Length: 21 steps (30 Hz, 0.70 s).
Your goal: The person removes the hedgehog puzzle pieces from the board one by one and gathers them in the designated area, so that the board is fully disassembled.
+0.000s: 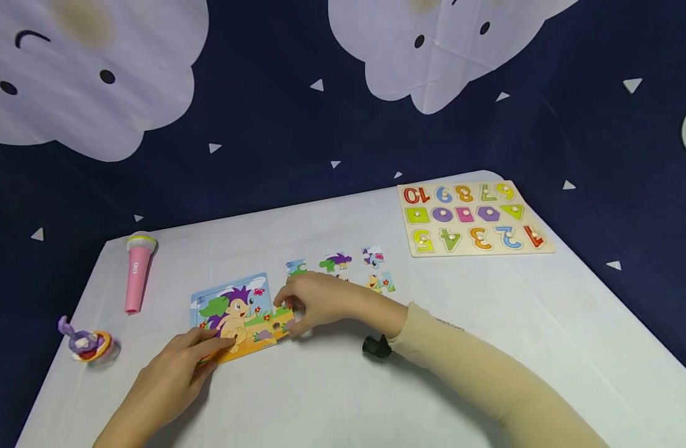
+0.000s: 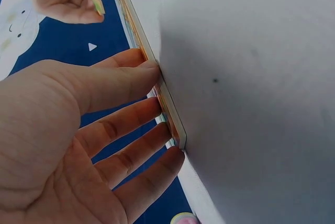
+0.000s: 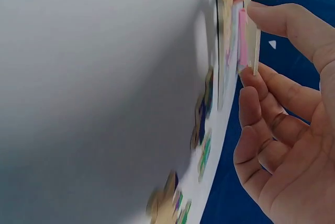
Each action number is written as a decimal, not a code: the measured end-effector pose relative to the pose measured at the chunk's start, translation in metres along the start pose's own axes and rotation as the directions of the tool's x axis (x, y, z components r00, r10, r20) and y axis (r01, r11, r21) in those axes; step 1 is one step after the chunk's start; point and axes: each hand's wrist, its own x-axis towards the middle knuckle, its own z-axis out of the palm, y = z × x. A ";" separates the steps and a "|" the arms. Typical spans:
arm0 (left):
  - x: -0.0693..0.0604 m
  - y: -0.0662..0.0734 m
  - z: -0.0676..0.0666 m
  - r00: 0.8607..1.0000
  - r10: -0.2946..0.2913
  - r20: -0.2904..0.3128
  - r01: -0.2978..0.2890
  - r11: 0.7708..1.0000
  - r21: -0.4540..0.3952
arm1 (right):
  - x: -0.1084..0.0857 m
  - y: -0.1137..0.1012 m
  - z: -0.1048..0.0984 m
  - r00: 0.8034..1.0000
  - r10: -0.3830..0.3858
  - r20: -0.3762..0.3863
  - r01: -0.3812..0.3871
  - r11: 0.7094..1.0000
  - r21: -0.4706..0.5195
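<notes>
Right in front of me, the right hand (image 1: 320, 303) pinches a piece (image 1: 286, 316) above the worktop (image 1: 332, 392), by the board's right edge; the board (image 1: 233, 308) lies left of that grip, the left hand (image 1: 175, 367) resting, loosely extended, at its near-left corner.

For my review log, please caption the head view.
Left grip resting on a hedgehog puzzle board, right grip pinching a puzzle piece near its edge, loose pieces beyond.
</notes>
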 end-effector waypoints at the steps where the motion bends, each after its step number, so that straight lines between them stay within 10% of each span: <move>1: 0.000 0.000 0.000 1.000 -0.001 0.000 0.001 1.000 0.000 | -0.003 0.002 -0.001 1.000 0.003 -0.008 -0.003 1.000 -0.001; 21: -0.001 -0.001 0.001 1.000 0.011 -0.016 -0.011 1.000 -0.001 | -0.081 0.045 -0.015 0.993 0.086 -0.083 -0.082 0.995 0.050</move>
